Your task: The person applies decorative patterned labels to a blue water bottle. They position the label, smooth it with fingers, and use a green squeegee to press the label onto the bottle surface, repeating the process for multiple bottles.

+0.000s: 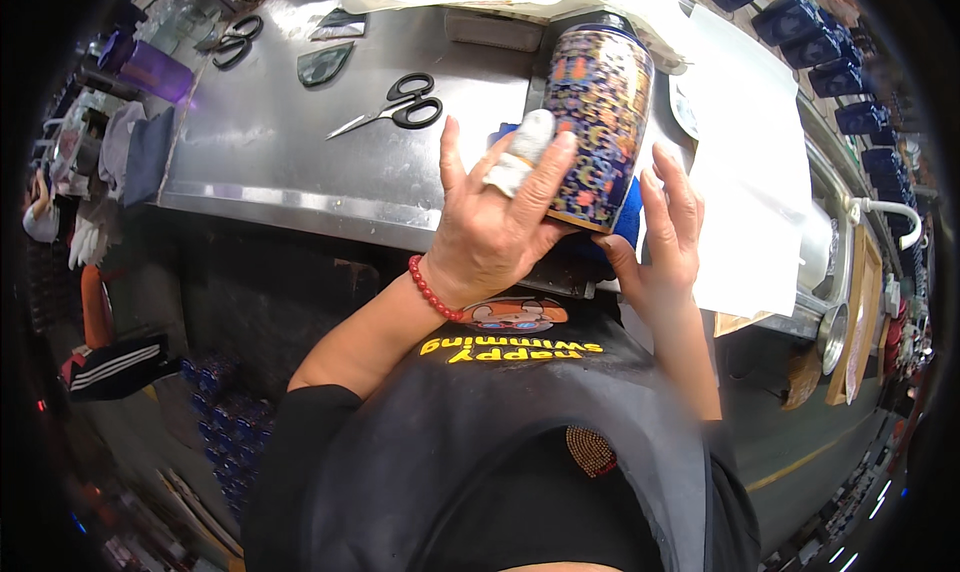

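A dark blue ceramic vase [596,122] with a dense multicoloured floral pattern lies with its base toward me and its neck away. Blue cloth [632,208] shows beneath and beside it. My left hand [495,212] wears a red bead bracelet and holds the vase's lower left side, its thumb near the base. A white covering [525,152] wraps one of its fingers. To the right of the base, my right hand [667,234] has its fingers spread, the thumb tip at the bottom edge. Black-handled scissors [409,103] lie left of the vase on the metal table [300,159].
A second pair of scissors [238,43] and a dark curved piece [324,63] lie farther left. White sheets [750,167] cover the right side. A purple bottle [154,69] stands at the left edge. Blue vessels [814,47] line the far right, near a white curved pipe [896,212].
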### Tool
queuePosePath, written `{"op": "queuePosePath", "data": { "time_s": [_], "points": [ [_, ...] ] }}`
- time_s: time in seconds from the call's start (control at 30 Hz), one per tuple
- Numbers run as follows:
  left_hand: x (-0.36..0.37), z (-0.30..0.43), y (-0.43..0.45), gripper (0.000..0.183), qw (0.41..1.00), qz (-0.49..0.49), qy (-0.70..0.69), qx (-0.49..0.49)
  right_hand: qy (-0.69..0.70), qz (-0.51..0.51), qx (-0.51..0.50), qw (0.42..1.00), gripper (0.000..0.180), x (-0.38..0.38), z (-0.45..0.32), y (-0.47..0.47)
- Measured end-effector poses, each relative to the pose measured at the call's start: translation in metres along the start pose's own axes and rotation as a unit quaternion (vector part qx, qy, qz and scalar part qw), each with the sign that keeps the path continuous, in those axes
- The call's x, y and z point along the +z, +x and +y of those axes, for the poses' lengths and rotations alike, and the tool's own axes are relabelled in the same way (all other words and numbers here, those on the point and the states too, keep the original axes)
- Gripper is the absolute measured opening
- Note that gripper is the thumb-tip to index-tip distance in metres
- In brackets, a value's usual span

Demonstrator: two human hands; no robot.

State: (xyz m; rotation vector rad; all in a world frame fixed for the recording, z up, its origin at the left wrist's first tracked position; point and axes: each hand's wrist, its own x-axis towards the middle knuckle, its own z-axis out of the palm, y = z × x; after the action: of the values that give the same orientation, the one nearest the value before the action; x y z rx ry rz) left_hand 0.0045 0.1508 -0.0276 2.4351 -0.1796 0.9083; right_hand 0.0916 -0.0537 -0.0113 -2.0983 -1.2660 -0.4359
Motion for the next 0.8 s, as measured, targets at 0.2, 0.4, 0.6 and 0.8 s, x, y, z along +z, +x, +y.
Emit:
{"op": "queuePosePath", "data": {
  "time_s": [0.2, 0.4, 0.6, 0.8],
  "points": [
    [-0.009, -0.016, 0.0, 0.065, 0.98, -0.056, -0.184, -0.055, 0.151, -0.004, 0.073, 0.986, 0.054, -0.001, 0.005, 0.005],
    [0.004, -0.035, 0.013, 0.074, 0.983, -0.081, -0.16, -0.043, 0.154, -0.035, 0.094, 0.983, 0.057, 0.01, 0.015, 0.005],
    [0.002, -0.036, 0.014, 0.079, 0.984, -0.097, -0.147, -0.04, 0.156, -0.062, 0.109, 0.98, 0.062, 0.004, 0.016, 0.006],
    [0.001, -0.045, 0.033, 0.081, 0.99, -0.087, -0.111, -0.01, 0.153, -0.042, 0.116, 0.98, 0.069, 0.001, 0.028, 0.019]
  ]
}}
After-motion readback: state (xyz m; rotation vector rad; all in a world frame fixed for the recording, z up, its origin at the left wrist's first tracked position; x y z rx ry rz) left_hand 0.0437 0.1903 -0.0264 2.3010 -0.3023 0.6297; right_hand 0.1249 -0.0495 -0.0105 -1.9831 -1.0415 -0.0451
